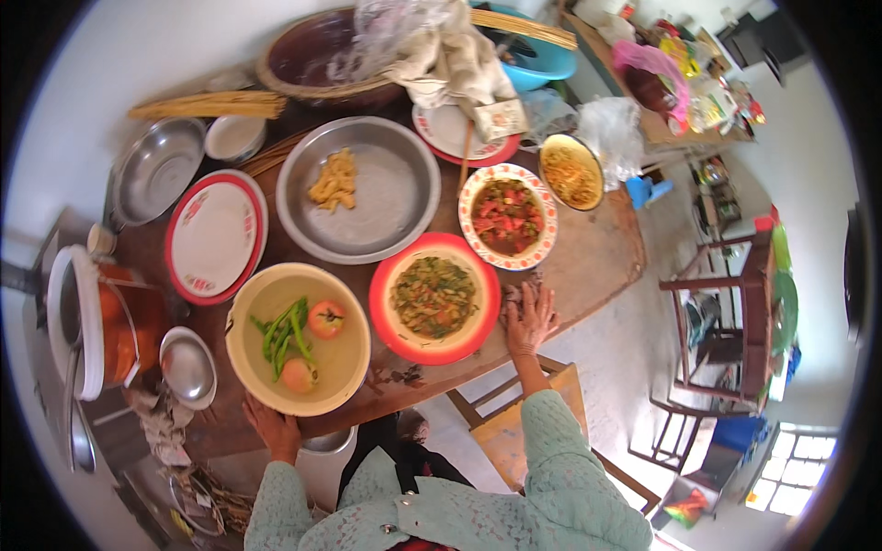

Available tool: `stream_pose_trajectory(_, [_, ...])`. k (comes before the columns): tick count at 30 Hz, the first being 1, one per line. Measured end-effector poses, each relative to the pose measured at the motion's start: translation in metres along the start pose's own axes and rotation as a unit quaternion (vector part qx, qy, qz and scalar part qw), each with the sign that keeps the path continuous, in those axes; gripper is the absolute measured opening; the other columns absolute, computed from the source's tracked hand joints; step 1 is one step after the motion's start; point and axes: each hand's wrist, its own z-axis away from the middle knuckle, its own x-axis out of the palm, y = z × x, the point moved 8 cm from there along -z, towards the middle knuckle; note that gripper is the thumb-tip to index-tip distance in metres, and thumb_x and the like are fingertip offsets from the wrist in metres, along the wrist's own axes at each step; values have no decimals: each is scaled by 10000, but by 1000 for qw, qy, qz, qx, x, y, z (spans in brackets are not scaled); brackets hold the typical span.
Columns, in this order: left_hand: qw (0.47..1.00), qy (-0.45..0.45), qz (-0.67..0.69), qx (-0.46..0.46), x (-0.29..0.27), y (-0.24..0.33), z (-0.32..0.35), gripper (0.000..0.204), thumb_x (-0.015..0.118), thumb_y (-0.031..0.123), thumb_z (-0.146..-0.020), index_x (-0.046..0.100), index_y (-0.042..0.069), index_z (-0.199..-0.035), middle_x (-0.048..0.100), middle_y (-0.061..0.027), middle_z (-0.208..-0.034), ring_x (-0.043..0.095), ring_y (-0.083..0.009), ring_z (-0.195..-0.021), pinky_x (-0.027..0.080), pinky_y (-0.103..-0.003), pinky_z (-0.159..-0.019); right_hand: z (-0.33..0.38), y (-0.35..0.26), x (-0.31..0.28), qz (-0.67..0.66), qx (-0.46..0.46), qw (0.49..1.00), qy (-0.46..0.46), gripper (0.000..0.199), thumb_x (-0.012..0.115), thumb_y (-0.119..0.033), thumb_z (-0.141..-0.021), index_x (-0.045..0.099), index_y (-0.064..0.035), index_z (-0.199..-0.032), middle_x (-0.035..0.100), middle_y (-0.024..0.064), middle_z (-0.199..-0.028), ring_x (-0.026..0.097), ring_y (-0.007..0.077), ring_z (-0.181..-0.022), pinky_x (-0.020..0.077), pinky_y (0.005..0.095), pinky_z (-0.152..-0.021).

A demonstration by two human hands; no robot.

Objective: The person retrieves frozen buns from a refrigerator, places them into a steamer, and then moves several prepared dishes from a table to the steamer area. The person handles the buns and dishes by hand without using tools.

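My right hand (530,319) lies with its fingers stretched over a dark, crumpled cloth-like patch (516,292) on the wooden table, just right of a red-rimmed plate of cooked greens (434,297). At the table's near edge, my left hand (273,432) rests by a cream basin (351,386), fingers apart and partly hidden at its rim. Green peppers (283,336) and two tomatoes (326,319) sit in liquid in that basin. Behind the greens stands a dotted-rim dish of chopped red and green food (507,217). Neither hand plainly grips anything.
A metal basin with yellowish pieces (418,197) stands mid-table, a flat white plate (216,234) to its left. A bowl of shredded food (571,174) is at back right. An orange bucket (129,321) stands left; a wooden chair (542,413) is below the near edge.
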Motion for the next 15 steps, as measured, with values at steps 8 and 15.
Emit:
stream_pose_trajectory(8, [999,15,-45,20,17,-14,8,707,205,572,-909,217,65,-1401,190,-235,-1437,149,-396,-1340,84,-527,-1100,-2,1,-3,-15,14,999,-30,468,551,-435,-825,523,-253,-1255,375,86,-1402,314,291,-1307,132,556,-1040])
stream_pose_trajectory(15, [996,38,-46,65,12,-8,9,719,182,564,-909,188,47,-1409,194,-236,-1435,174,-416,-1322,107,-550,-1091,-3,0,-1,-18,14,998,-52,469,557,-417,-817,524,-245,-1253,362,98,-1412,314,296,-1309,109,550,-1049])
